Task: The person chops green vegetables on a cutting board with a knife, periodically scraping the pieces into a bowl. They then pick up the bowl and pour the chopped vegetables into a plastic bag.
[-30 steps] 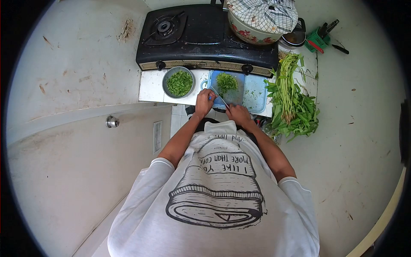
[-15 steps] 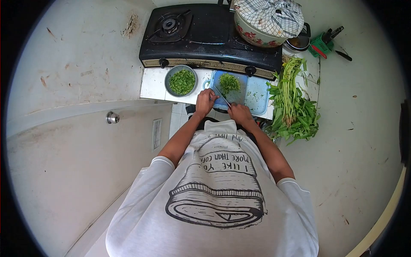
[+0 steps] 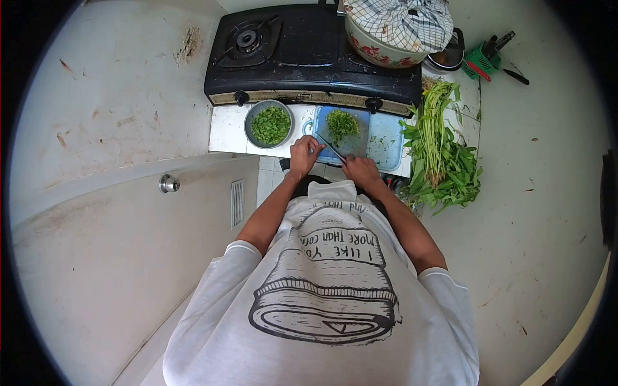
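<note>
My right hand is closed round the handle of a knife, whose blade slants up and left over the near edge of a blue cutting board. Close to the blade's tip, my left hand has its fingers curled together at the board's lower left; whatever they pinch is too small to make out. A heap of chopped greens lies on the board just beyond the blade. Left of the board, a grey bowl holds more chopped greens.
A lighter blue tray with green scraps lies at the board's right. Beyond it rests a bunch of leafy stems. Behind stands a black gas stove bearing a cloth-covered pot. A green basket of utensils is at the back right.
My left hand has shifted slightly left, and the knife's tip has moved a little left with its blade. The whole view has shifted slightly. My right hand keeps its grip.
</note>
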Action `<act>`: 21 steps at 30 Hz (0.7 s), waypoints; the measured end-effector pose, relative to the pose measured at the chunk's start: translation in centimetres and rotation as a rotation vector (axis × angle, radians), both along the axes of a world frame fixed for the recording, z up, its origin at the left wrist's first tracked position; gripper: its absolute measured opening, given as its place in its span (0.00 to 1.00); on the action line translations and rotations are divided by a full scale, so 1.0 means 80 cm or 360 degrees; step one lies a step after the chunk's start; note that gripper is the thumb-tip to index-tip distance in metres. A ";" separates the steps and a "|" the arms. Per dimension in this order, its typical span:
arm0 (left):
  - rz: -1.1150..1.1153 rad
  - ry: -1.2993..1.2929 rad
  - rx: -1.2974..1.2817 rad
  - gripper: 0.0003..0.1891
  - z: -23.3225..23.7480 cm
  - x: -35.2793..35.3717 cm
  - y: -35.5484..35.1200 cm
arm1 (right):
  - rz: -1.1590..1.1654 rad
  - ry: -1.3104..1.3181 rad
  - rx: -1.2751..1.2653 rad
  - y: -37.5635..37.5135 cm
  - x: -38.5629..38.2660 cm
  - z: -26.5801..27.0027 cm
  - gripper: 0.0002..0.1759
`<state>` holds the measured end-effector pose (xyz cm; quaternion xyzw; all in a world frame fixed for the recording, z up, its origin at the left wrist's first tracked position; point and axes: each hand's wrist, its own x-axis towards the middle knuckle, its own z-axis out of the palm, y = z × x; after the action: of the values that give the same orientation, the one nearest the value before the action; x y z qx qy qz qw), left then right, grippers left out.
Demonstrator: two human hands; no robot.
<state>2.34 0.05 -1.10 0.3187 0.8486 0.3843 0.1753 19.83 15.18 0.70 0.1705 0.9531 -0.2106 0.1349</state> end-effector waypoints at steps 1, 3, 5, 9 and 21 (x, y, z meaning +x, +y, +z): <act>0.0034 -0.0048 0.0045 0.14 0.000 0.002 -0.001 | 0.0009 -0.0001 0.0025 0.000 -0.001 0.000 0.19; 0.0106 -0.0142 0.0082 0.13 -0.007 0.002 -0.003 | 0.0015 0.0007 0.0017 0.001 0.000 0.004 0.19; 0.0173 -0.0244 0.0072 0.13 -0.019 0.002 -0.002 | 0.0004 0.0037 0.0017 0.000 0.000 0.005 0.19; 0.0160 -0.0264 -0.0012 0.14 -0.005 0.000 0.000 | -0.0040 0.0110 -0.0003 0.004 -0.001 0.001 0.19; 0.0129 -0.0292 -0.0120 0.15 -0.012 -0.008 0.005 | -0.0008 0.0044 -0.0103 0.001 -0.005 0.008 0.19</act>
<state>1.70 0.41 -2.05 0.2408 0.8549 0.3865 0.2484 19.47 15.29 1.33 0.1654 0.9471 -0.2441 0.1268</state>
